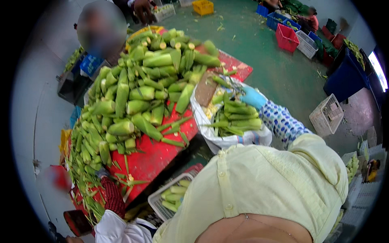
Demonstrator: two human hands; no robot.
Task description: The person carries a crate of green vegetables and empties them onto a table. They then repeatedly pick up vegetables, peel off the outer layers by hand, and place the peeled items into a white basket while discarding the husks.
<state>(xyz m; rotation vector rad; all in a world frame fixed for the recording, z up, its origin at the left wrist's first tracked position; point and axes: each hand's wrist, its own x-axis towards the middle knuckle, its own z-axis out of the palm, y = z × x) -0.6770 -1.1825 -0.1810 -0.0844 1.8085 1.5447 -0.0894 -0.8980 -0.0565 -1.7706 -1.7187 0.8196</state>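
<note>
My right hand, in a blue glove below a spotted sleeve, is at the rim of a white woven sack. Its fingers are closed around something dark and thin that I cannot make out. Beside it in the sack are green husk pieces and pale bits around a brown board. To the left, a large pile of green corn ears covers much of a red tabletop. My left hand is not in view.
A co-worker's gloved hand reaches into the pile. Below me sits a crate of peeled corn. A white crate, blue bin and red crate stand rightward. Other people sit at the back.
</note>
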